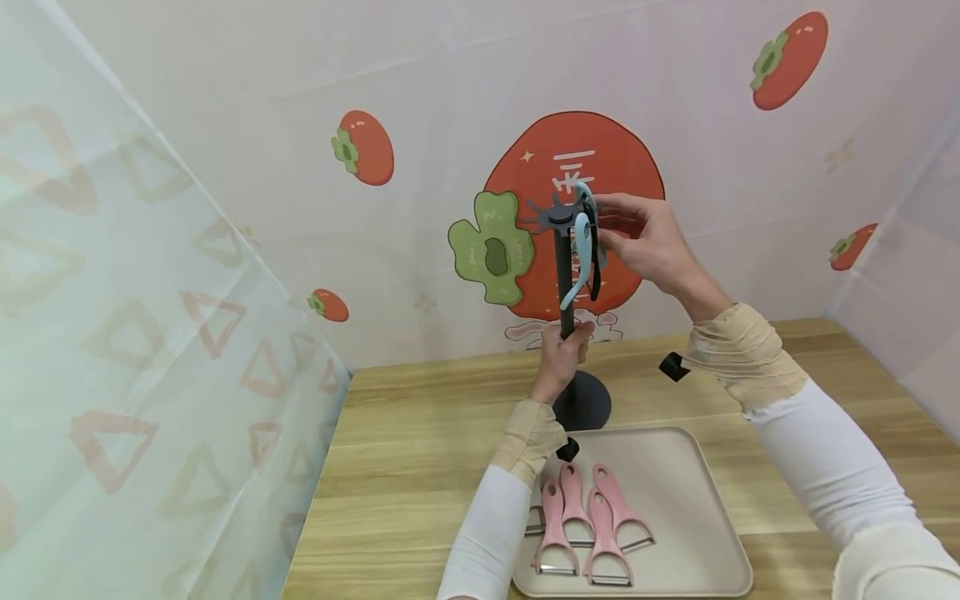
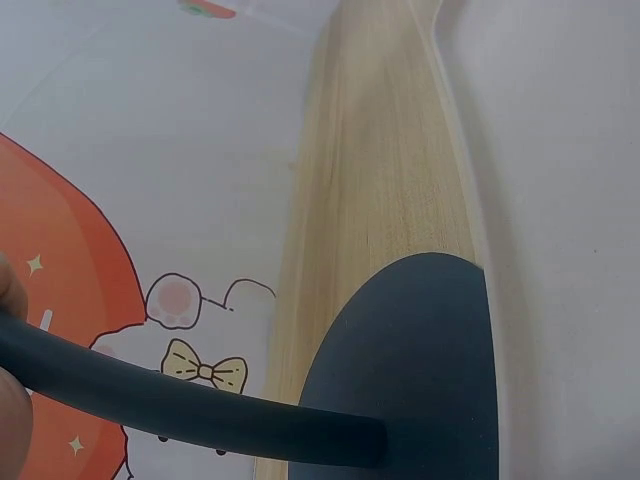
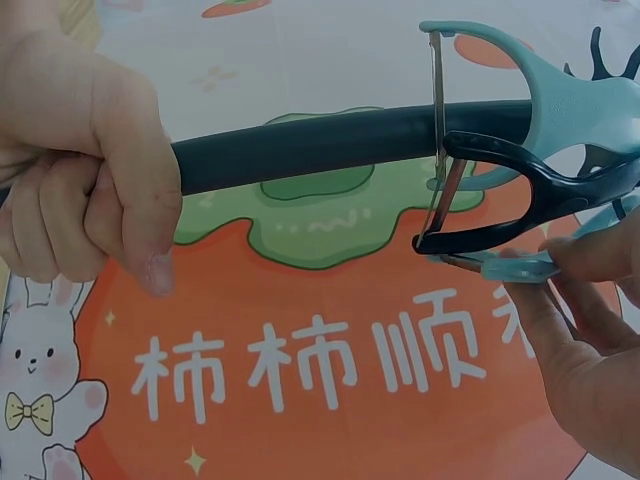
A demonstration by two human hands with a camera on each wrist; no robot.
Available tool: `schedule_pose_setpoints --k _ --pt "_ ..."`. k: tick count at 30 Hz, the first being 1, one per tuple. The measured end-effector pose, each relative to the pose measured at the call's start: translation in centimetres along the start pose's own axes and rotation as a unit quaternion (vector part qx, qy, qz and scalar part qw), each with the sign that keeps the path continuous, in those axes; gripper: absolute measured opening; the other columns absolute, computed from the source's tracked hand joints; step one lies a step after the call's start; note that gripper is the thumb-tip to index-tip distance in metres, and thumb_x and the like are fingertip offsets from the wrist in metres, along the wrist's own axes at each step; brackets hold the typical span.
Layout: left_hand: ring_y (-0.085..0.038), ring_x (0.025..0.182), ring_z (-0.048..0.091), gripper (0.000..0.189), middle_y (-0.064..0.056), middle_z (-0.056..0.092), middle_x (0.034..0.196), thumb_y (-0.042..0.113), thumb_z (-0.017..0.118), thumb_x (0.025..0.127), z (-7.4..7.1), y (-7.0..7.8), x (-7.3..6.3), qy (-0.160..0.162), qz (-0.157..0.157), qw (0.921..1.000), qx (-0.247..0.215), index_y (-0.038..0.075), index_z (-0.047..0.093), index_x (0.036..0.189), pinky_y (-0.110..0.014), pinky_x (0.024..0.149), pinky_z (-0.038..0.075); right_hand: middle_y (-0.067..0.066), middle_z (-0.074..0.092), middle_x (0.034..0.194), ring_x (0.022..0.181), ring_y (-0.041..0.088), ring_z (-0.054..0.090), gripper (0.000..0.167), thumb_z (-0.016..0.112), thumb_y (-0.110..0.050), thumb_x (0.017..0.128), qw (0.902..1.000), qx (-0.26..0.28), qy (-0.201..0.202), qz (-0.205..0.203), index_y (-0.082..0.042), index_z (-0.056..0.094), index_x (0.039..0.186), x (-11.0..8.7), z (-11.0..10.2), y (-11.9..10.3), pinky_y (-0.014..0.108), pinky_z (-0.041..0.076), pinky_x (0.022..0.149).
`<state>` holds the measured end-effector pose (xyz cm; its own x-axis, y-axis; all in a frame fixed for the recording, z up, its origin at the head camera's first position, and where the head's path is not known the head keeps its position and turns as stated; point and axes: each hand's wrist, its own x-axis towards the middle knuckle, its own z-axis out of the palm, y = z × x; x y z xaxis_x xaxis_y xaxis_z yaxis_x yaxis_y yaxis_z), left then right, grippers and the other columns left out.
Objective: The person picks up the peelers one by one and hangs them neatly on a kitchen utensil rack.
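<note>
A dark stand [image 1: 564, 271] with a round base and a ring of hooks [image 1: 558, 215] at its top stands behind the tray. My left hand [image 1: 558, 358] grips its pole low down. Up at the hooks, my right hand [image 1: 648, 237] pinches a light blue peeler [image 3: 520, 268] between thumb and fingers. Beside it hang a black peeler [image 3: 510, 160] and another light blue peeler [image 3: 560, 90], their blade ends downward along the pole. The handle of the held peeler is partly hidden by my fingers.
A beige tray [image 1: 697, 500] lies on the wooden table [image 1: 405, 467], in front of the stand's base [image 1: 588, 404]. Several pink peelers [image 1: 553, 508] lie in its left part, some overlapping. Printed cloth walls [image 1: 420, 250] rise behind and at both sides.
</note>
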<state>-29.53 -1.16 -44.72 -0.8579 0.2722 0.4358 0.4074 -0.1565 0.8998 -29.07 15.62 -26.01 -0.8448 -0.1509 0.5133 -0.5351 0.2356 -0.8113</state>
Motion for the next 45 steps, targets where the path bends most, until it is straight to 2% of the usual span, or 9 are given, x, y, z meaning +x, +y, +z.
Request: schedule_pose_setpoints --k 12,23,30,37,41,45 --pt "-0.014 0.041 0.028 0.052 0.007 0.033 0.051 0.017 0.056 0.109 0.0 0.0 -0.1 0.001 -0.009 1.0 -0.001 0.003 0.042 0.06 -0.029 0.044 0.023 -0.008 0.074 0.115 0.108 0.004 0.07 0.04 0.064 0.007 0.101 0.9998 0.008 -0.012 -0.012 -0.002 0.068 0.14 0.0 0.2 0.0 0.018 0.056 0.089" --pt "-0.013 0.04 0.027 0.052 0.008 0.033 0.05 0.015 0.057 0.108 0.1 -0.3 -0.1 0.002 -0.009 0.9999 -0.007 0.004 0.041 0.06 -0.029 0.044 0.023 0.004 0.075 0.119 0.104 0.004 0.07 0.033 0.063 0.008 0.101 0.9996 -0.01 -0.024 -0.009 0.003 0.069 0.133 -0.5 0.2 0.4 0.017 0.056 0.086" --pt "-0.012 0.041 0.027 0.054 0.007 0.032 0.051 0.017 0.057 0.108 0.2 0.0 -0.2 0.004 -0.011 0.9999 -0.011 0.0 0.04 0.06 -0.028 0.044 0.023 -0.005 0.071 0.116 0.105 0.005 0.068 0.032 0.06 0.007 0.103 0.999 -0.012 -0.042 -0.007 0.004 0.068 0.134 -0.8 0.2 0.3 0.018 0.056 0.08" --pt "-0.011 0.04 0.026 0.058 0.009 0.032 0.051 0.017 0.057 0.109 0.1 0.0 -0.2 0.005 -0.007 0.9999 -0.011 -0.006 0.038 0.059 -0.029 0.044 0.023 0.006 0.073 0.122 0.107 0.004 0.068 0.033 0.061 0.004 0.104 0.999 -0.01 -0.044 0.005 0.003 0.067 0.136 -0.9 0.3 0.4 0.017 0.055 0.086" --pt "-0.012 0.041 0.025 0.056 0.009 0.031 0.051 0.018 0.057 0.108 0.0 0.1 -0.2 0.003 -0.005 0.9999 -0.013 -0.002 0.038 0.058 -0.029 0.044 0.023 0.01 0.072 0.127 0.108 0.005 0.069 0.035 0.06 0.001 0.105 0.9991 -0.006 -0.039 0.018 0.0 0.066 0.14 -1.0 0.3 0.5 0.018 0.056 0.09" --pt "-0.012 0.041 0.025 0.055 0.009 0.031 0.051 0.019 0.058 0.107 0.0 0.0 -0.1 0.002 -0.008 0.9999 -0.01 0.005 0.04 0.058 -0.029 0.044 0.023 0.007 0.072 0.131 0.114 0.008 0.069 0.038 0.06 -0.003 0.106 0.9992 -0.001 -0.033 0.023 -0.005 0.065 0.144 -1.5 0.1 0.7 0.018 0.055 0.094"
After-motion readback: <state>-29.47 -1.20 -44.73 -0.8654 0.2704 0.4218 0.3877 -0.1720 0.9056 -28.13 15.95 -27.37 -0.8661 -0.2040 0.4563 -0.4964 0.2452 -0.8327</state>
